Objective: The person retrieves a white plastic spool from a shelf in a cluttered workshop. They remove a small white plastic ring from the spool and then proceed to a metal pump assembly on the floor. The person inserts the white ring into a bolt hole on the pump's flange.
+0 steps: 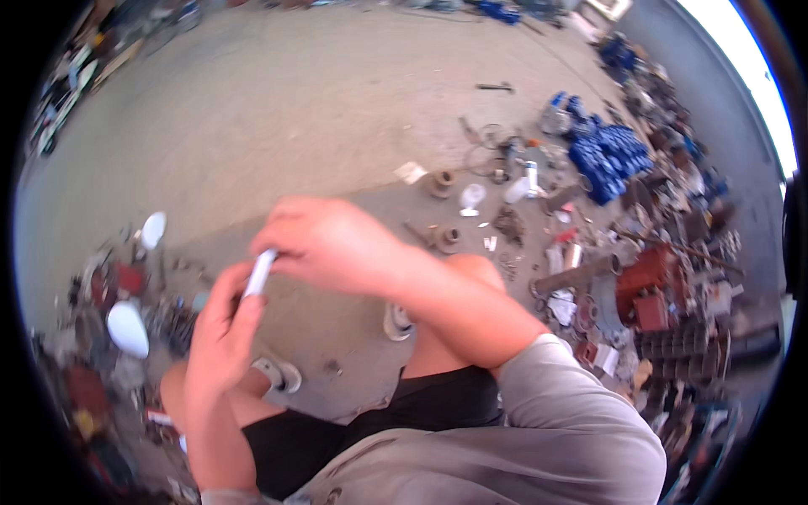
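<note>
In front of my left knee, my left hand is closed around a small, slim white object, shaped like a narrow tube or box. Its exact kind is blurred. The white piece stands tilted between thumb and fingers. My right hand reaches across from the right, its fingers curled together at the upper end of that object. Whatever those right fingertips pinch is hidden behind the hand.
Metal parts, among them a round flanged piece, lie on the concrete floor ahead. To the right are blue patterned cloth, a pipe and a red machine housing. Clutter with a white oval piece sits at left.
</note>
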`<action>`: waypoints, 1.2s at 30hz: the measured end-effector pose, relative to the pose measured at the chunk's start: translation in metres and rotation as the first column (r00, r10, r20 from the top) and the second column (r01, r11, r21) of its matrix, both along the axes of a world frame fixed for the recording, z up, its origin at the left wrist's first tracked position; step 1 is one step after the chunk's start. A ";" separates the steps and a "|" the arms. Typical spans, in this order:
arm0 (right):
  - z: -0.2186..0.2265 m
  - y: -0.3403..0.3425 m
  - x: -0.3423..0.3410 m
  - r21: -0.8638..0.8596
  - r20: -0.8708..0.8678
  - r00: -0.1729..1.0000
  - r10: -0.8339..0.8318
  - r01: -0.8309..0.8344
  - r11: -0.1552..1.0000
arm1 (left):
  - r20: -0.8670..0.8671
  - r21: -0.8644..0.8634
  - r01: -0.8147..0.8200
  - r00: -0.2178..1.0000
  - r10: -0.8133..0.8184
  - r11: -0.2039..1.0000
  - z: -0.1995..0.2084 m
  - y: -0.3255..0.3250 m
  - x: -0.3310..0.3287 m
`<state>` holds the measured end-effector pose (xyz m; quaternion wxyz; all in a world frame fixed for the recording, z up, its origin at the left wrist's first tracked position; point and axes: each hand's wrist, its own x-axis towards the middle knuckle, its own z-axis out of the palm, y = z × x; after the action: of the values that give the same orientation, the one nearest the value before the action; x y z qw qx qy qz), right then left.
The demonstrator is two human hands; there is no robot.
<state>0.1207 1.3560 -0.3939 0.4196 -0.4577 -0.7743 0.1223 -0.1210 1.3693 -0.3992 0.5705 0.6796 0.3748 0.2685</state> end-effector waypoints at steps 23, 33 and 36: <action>0.005 -0.018 -0.031 -0.274 -0.909 0.416 0.019 -0.631 0.726 | 0.587 0.008 0.018 0.809 -0.019 1.000 -0.015 0.006 0.004; 0.026 -0.014 -0.033 -0.063 -0.238 0.964 0.116 -0.135 0.989 | 0.492 0.111 -0.070 0.871 0.007 0.991 -0.015 0.011 -0.008; 0.019 -0.016 -0.041 0.106 -0.018 0.996 0.083 -0.081 0.991 | 0.393 0.130 -0.072 0.919 0.015 0.989 -0.015 0.010 -0.010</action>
<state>0.0794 1.3404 -0.3747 0.4463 -0.4014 -0.7930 0.1037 -0.1305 1.3795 -0.4147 0.5779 0.6428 0.2485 0.4372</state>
